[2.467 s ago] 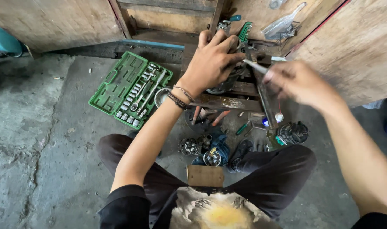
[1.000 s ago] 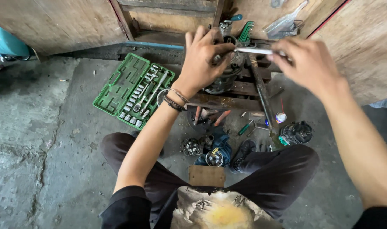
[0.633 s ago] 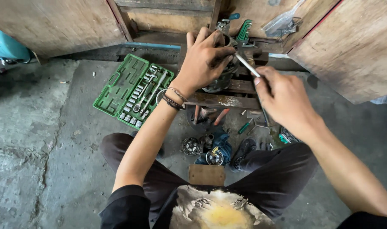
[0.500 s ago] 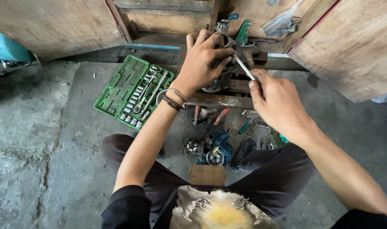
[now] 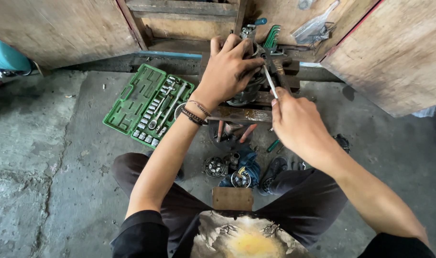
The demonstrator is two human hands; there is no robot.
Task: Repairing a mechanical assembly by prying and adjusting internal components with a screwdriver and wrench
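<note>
Setting: we see a cracked grey concrete floor point(image 5: 46, 157) in front of wooden panels point(image 5: 399, 52); the person sits on the floor, legs in dark trousers spread to either side of the work.
Workpiece: a greasy metal part point(image 5: 249, 93) sits on a rusty metal frame point(image 5: 242, 114) near the top centre; much of it is hidden under the left hand, so we cannot tell its exact kind.
Left hand point(image 5: 230, 69): laid over the top of the metal part, fingers curled down around it and pressing on it; beaded bracelets point(image 5: 195, 113) circle the wrist.
Right hand point(image 5: 297, 122): closed in a pinch on the lower end of a slim silver tool point(image 5: 269, 81); the tool slants up and to the left, its far tip meeting the part just beside the left fingers.
Socket set point(image 5: 148, 105): an open green case of sockets and wrenches lies flat on the floor, to the left of the left forearm.
Loose parts: round bearing-like pieces point(image 5: 214, 166) and a blue rag point(image 5: 249, 162) lie between the legs; a small wooden block point(image 5: 232, 198) rests close to the body.
Background tools: a green holder of hex keys point(image 5: 273, 37) stands behind the frame.
</note>
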